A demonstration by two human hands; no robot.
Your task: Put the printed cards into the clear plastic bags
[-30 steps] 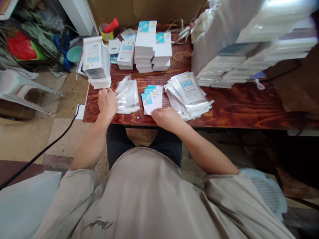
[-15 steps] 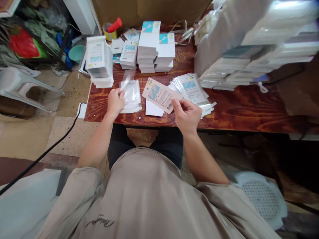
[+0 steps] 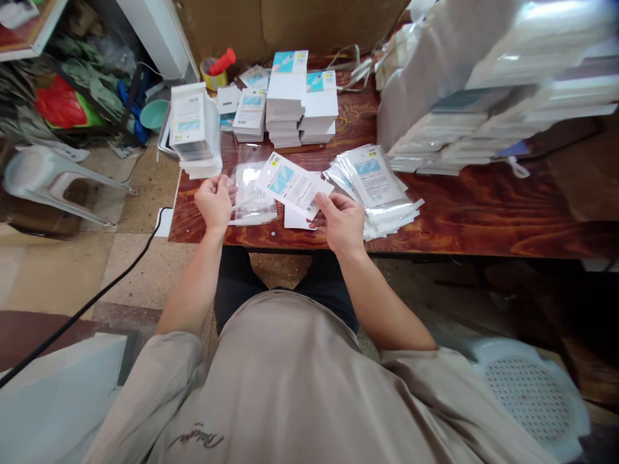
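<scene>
Holding a printed card (image 3: 290, 183) by its lower right corner in the right hand (image 3: 344, 222), grip closed with thumb on top and fingers beneath. Slanted, top end toward upper left, overlapping in view both the clear bags (image 3: 254, 206) and some white cards (image 3: 296, 220) on the surface (image 3: 483, 219). At the left edge of the clear bags with the left hand (image 3: 214, 205), thumb and fingers drawn nearly together; can't tell whether any bag is caught in that grip. To the right, near the right hand: bagged cards (image 3: 374, 177) in an overlapping heap. Farther back: tall card stack (image 3: 285, 100), tape roll (image 3: 216, 81).
</scene>
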